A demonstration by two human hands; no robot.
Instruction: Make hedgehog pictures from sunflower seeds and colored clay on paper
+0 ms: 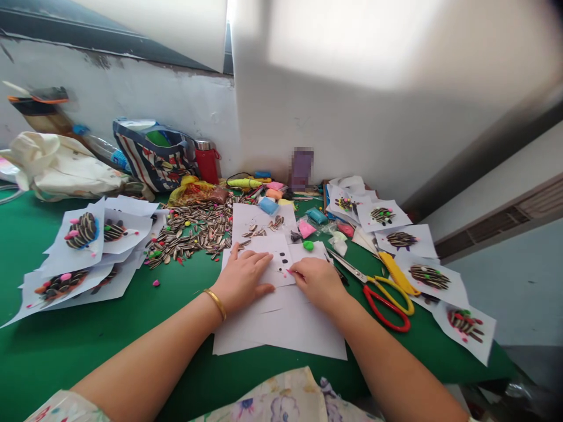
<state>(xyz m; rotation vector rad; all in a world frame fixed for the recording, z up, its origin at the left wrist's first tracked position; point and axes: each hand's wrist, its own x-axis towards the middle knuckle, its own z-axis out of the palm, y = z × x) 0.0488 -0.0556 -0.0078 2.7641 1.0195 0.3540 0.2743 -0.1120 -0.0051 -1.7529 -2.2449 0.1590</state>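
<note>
My left hand (pixel 246 272), a gold bangle at its wrist, lies flat with fingers spread on a white sheet of paper (pixel 272 305). My right hand (pixel 317 281) is closed in a pinch at the sheet's right side. A small pink piece of clay (pixel 288 271) shows at its fingertips, touching or just above the paper. Several black clay dots (pixel 284 258) sit on the sheet between my hands. Just beyond my right hand is a lump of green clay (pixel 308 245). Another sheet (pixel 288 217) behind carries a few sunflower seeds.
Striped sunflower seeds (pixel 202 228) are heaped at the back left. Seed-decorated papers lie in a stack (pixel 85 258) at left and a row (pixel 428 275) at right. Scissors (pixel 387 302) and a yellow utility knife (pixel 398 272) lie right of my hand. A red bottle (pixel 206 162) stands behind.
</note>
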